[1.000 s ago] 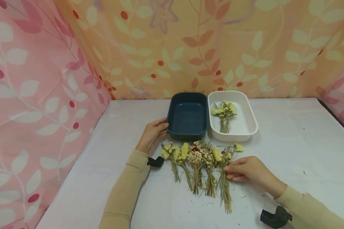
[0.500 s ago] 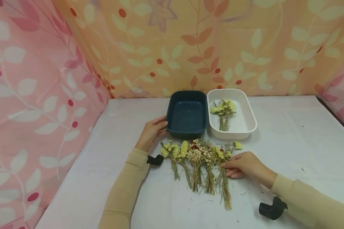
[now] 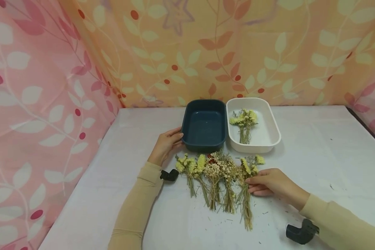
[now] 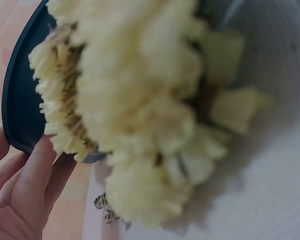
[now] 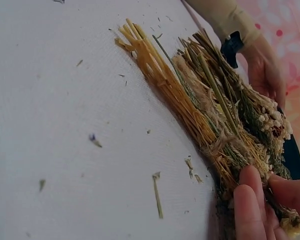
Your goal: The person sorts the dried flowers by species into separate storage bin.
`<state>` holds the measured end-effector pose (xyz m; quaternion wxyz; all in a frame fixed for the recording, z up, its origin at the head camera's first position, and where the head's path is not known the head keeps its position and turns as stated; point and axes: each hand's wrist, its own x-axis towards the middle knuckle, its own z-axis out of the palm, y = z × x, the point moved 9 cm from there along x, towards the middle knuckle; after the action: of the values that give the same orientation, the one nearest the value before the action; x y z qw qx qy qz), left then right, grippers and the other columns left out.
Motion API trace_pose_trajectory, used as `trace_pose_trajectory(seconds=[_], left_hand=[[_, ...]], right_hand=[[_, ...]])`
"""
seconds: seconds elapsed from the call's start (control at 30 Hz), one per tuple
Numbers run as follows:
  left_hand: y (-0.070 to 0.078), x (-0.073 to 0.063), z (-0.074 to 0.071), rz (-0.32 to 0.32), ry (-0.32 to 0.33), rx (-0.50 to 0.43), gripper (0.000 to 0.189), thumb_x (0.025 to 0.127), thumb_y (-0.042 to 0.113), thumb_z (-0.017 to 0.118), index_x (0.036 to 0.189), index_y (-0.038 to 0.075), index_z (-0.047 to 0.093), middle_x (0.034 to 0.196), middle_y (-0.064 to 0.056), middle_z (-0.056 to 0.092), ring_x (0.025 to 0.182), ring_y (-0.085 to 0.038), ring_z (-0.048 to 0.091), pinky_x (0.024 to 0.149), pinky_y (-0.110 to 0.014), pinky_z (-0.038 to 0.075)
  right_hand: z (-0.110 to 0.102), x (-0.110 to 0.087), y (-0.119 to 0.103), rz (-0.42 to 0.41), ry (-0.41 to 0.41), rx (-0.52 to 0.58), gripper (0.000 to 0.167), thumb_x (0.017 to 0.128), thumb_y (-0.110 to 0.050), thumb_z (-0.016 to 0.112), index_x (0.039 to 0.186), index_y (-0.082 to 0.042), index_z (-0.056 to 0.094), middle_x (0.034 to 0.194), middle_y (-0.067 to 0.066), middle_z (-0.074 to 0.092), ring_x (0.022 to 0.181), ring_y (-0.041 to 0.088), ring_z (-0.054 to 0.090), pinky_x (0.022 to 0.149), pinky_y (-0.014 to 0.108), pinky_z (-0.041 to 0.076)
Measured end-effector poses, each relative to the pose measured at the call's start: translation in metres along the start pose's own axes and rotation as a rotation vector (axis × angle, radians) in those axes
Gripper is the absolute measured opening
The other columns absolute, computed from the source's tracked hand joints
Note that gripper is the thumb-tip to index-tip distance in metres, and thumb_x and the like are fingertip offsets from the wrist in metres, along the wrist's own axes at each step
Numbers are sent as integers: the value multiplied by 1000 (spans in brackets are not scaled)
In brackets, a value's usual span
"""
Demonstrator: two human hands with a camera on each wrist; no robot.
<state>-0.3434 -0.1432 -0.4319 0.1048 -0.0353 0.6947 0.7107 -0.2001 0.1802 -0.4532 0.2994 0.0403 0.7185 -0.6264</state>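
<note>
Against the left wall of a dark blue basin, my left hand rests with its fingers fairly straight, outside the rim. My right hand pinches a bunch of dried flowers just under its yellow heads, at the right end of a row. In the right wrist view, thumb and fingers meet near the twine-bound stems. Several other dried bunches lie beside it, with yellow, cream and red heads. Blurred yellow flowers hide much of the basin in the left wrist view.
A white basin stands right of the blue one, holding a yellow-flowered bunch. One loose yellow sprig lies in front of it. Stem scraps dot the white tabletop. Patterned cloth hangs behind the table.
The heads of the bunch in my right hand have swung slightly right, away from the neighbouring bunch, while its stem ends stay about where they were. My left hand has kept its place.
</note>
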Motion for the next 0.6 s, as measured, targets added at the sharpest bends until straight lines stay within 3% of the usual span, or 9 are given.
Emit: trace_pose_trajectory(seconds=[0.43, 0.6], left_hand=[[0, 0, -1, -12, 13, 5, 47, 99, 18, 64, 145, 12, 54, 142, -14, 58, 109, -14, 69, 91, -26, 59], [0, 0, -1, -15, 11, 3, 48, 99, 18, 64, 145, 12, 53, 144, -14, 57, 115, -20, 67, 95, -29, 58]], right_hand=[[-9, -11, -12, -21, -40, 89, 10, 93, -15, 70, 95, -6, 73, 86, 7, 78, 78, 13, 76, 77, 27, 63], [-12, -16, -20, -42, -46, 84, 10, 94, -16, 70, 95, -8, 75, 85, 6, 78, 78, 12, 76, 77, 27, 62]])
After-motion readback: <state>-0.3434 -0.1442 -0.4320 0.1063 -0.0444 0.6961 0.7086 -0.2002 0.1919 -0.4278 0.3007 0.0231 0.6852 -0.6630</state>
